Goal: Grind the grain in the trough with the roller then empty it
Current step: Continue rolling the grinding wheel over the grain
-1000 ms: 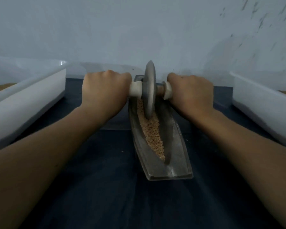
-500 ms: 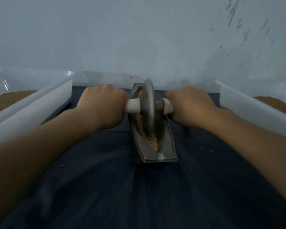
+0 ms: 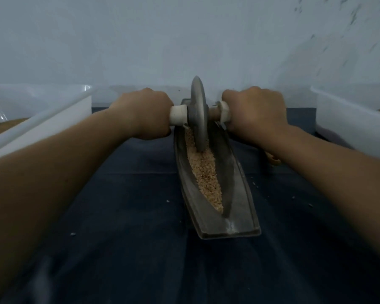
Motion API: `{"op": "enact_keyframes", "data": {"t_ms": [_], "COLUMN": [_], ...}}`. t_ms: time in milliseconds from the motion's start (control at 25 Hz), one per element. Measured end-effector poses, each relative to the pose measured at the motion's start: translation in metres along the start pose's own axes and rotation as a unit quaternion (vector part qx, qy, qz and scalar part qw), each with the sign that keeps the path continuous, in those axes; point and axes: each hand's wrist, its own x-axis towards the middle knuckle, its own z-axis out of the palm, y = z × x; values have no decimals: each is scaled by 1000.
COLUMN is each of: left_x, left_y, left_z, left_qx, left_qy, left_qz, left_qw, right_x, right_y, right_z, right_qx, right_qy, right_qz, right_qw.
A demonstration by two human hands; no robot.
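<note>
At the far left a white tub [image 3: 53, 119] stood on the dark-covered table [image 3: 130, 216], with brown meal showing in its near corner. Next came the left hand [image 3: 145, 115], its grip clamped round the pale left handle of the roller [image 3: 199, 115]. The roller's grey disc stood upright on edge in the far half of the trough [image 3: 235, 194], its rim sunk in the grain [image 3: 204, 172]. The grain lay as a coarse tan strip along the bottom of the groove, from under the disc almost to the near tip. The right hand [image 3: 257, 115] had its grip closed round the right handle. Beyond it stood a second white tub [image 3: 349, 128].

The trough looked narrow and shallow. If one hand bore down harder than the other, the disc would likely tilt, ride up a sloping wall and throw grain over the rim. A few stray specks [image 3: 167, 201] already lay on the table. Neither hand steadied the trough, so a hard stroke could probably slide or rock it.

The trough's long axis ran from the person towards the wall, leaning slightly left at the far end. Its blunt near end faced the person, and the roller's axle lay across it.
</note>
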Motion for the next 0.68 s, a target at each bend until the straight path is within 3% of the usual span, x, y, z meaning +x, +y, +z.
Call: {"op": "enact_keyframes", "data": {"t_ms": [280,480,680], "left_x": [-43,-91,-68], "left_y": [25,41,36], "left_z": [-14,-44,-30], "left_qx": [66,140,121], "left_qy": [63,135,92], "left_qz": [-31,64,20], "left_qw": [995,979,988], "right_x": [-34,-97,-74], "right_y": [-8,1,3], "right_z": [-29,-73,-58], "right_qx": [50,105,61], "right_qy": [-37,-37,-42], "right_qz": [25,27,9], "right_qw": [998,993,997]}}
